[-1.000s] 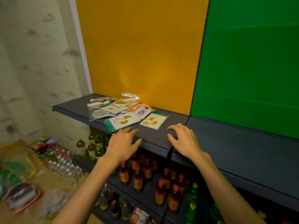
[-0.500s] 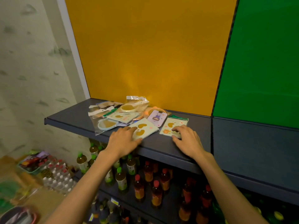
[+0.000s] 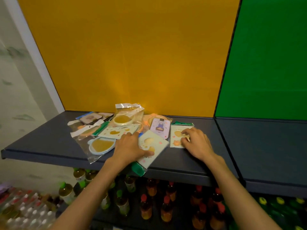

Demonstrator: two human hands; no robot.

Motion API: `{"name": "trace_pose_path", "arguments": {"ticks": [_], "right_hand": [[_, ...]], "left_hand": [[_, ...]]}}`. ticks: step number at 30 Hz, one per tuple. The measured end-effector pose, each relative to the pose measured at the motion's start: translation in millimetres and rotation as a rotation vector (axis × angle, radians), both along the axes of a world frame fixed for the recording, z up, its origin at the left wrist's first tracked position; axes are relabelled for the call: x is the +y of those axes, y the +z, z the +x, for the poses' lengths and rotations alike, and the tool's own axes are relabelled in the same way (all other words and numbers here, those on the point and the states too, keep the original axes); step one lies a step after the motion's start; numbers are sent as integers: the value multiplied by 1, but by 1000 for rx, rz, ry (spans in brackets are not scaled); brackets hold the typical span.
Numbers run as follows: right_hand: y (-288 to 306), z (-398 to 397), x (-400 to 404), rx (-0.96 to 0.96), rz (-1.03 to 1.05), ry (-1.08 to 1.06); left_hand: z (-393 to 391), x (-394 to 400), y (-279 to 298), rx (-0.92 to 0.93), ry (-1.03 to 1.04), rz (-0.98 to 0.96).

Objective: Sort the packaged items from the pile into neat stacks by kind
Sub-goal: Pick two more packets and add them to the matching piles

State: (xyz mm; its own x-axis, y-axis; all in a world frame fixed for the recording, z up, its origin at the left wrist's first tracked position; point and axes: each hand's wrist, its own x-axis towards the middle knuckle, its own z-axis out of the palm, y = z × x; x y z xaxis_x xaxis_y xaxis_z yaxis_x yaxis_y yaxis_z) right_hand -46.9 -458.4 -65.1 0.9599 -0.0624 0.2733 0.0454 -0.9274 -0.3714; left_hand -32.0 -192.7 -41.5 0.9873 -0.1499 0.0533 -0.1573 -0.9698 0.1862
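Note:
A loose pile of flat packaged items [image 3: 123, 125] lies on the dark shelf [image 3: 49, 143] against the yellow panel. My left hand [image 3: 129, 146] rests on a pale green card packet with a green header [image 3: 152, 146] that sticks out over the shelf's front edge; its thumb presses the packet's face. My right hand [image 3: 196, 141] lies with fingers curled on a similar pale green packet [image 3: 177, 138]. Between them sits a lilac card packet [image 3: 160, 127]. A round blue-rimmed item in a clear bag [image 3: 101, 145] lies at the left front.
The shelf runs on to the right under a green panel [image 3: 265, 63], with a seam [image 3: 224, 143] between the two sections. Below stand rows of bottles with red and green caps [image 3: 149, 205]. A wall [image 3: 16, 97] is at the left.
Both hands have moved forward from the shelf's front edge onto the pile. The left now covers the nearest green packet; the right has come down on the packet beside it.

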Motion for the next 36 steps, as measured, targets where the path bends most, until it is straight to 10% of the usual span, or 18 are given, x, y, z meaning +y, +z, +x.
{"name": "trace_pose_path", "arguments": {"ticks": [8,22,36], "right_hand": [[2,-12,12,117,-46,-289],[11,0,32,263,37,-580],[5,19,5,357,416,-634]], "left_hand": [[25,6,21,210,-46,-420],[41,43,40,574,201,-1720],[50,61,29,507,293,-1955]]}}
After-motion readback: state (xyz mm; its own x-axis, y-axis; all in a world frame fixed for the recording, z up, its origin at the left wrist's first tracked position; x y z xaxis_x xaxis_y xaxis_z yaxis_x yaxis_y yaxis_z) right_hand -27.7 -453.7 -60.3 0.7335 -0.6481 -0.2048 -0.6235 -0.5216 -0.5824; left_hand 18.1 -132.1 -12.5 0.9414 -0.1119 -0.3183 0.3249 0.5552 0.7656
